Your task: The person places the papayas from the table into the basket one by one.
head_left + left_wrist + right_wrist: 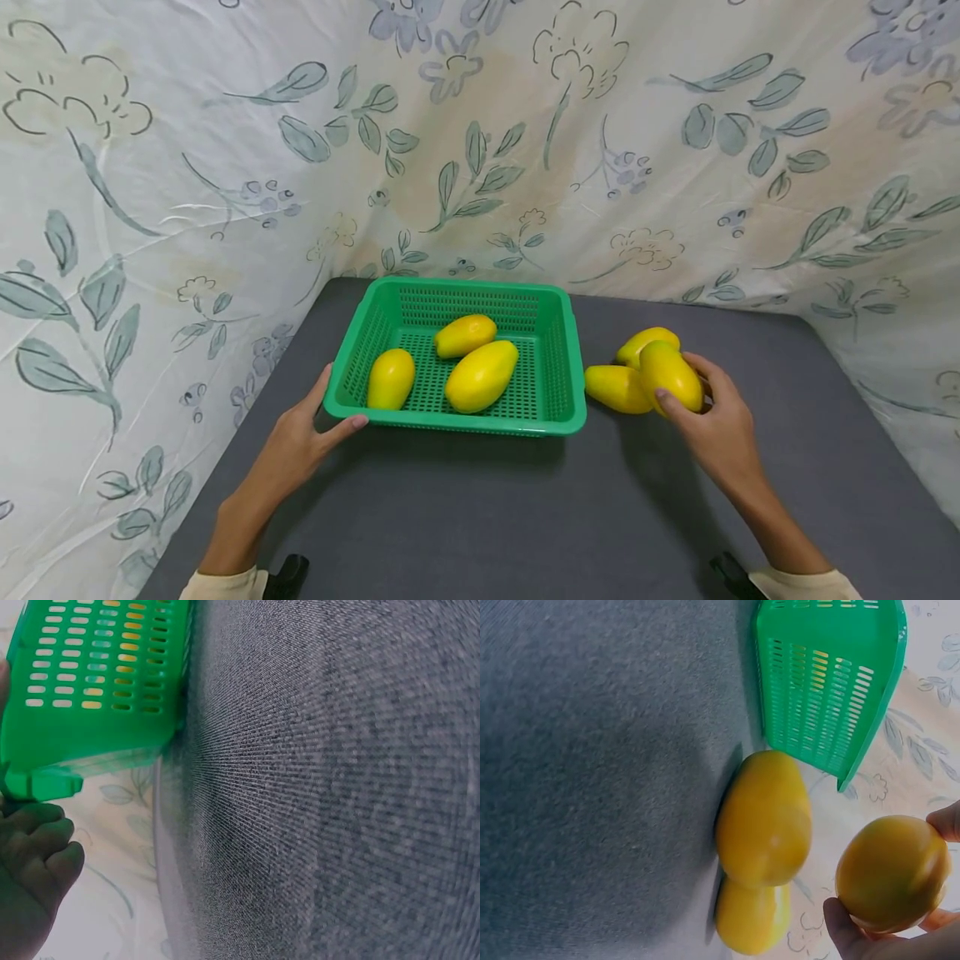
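A green plastic basket with slotted walls holds three yellow mangoes, one mango at the left, another mango at the back and a larger mango near the middle. My left hand grips the basket's front left corner, thumb along the front rim. To the right of the basket, my right hand holds a mango between thumb and fingers, raised off the table in the right wrist view. Beside it, two more mangoes lie on the table, the nearer mango and the farther mango.
A dark grey cloth-like tabletop lies under everything. Behind and at both sides hangs a pale curtain with flower and leaf prints, close to the table's far edge.
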### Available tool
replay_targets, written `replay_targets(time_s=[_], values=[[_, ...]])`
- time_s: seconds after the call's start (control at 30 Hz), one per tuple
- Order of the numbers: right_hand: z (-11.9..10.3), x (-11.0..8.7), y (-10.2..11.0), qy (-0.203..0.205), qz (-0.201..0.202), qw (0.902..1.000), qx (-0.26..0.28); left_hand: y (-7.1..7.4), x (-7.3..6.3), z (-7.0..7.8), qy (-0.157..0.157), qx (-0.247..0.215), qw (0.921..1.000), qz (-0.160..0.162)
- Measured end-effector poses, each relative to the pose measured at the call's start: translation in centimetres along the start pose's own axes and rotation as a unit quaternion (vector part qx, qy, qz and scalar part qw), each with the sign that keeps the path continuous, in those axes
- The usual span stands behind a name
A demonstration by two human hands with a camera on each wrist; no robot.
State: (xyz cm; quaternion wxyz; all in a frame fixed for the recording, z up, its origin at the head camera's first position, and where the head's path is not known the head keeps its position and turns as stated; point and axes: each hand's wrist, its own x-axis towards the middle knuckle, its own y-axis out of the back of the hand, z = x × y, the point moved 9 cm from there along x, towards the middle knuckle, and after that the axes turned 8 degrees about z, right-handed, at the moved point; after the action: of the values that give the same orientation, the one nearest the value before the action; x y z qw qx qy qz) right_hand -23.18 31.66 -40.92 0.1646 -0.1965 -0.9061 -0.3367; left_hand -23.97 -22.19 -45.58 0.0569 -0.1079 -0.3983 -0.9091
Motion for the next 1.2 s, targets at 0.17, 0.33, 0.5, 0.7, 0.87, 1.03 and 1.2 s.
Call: replay_targets(time_s=[0.17, 0.33, 0.5, 0.7, 0.87, 1.03, 1.2], values=[[-0.5, 0.0, -0.4, 0.004, -0.006, 0.9999, 0.010, 0.0, 0.0, -0.1, 0.000, -0.005, 1.0000, -0.002], [-1.1, -0.1, -0.6, 0.007, -0.014, 0.9996, 0.024, -0.2, 0.1, -0.1, -0.003, -0.011, 0.9999, -0.002], [-1.8, -0.3, -1.1, 0.012, -0.023, 0.9988, 0.041, -0.3, 0.0, -0.2, -0.005, -0.015, 0.9999, -0.002], [-2.6, -0.5, -1.5, 0.017, -0.020, 0.9981, 0.055, -0.2, 0.0, -0.2, -0.005, -0.009, 0.9999, 0.000], [-3.3, -0.6, -1.8, 0.016, -0.022, 0.9978, 0.060, -0.2, -0.1, -0.2, -0.004, -0.008, 1.0000, -0.001], [-3.9, -0.7, -2.0, 0.018, -0.022, 0.9975, 0.064, -0.2, -0.1, -0.2, -0.008, -0.016, 0.9998, 0.002], [-4.5, -1.0, -2.3, 0.030, -0.023, 0.9968, 0.070, -0.3, 0.0, -0.2, -0.011, -0.016, 0.9998, 0.003]])
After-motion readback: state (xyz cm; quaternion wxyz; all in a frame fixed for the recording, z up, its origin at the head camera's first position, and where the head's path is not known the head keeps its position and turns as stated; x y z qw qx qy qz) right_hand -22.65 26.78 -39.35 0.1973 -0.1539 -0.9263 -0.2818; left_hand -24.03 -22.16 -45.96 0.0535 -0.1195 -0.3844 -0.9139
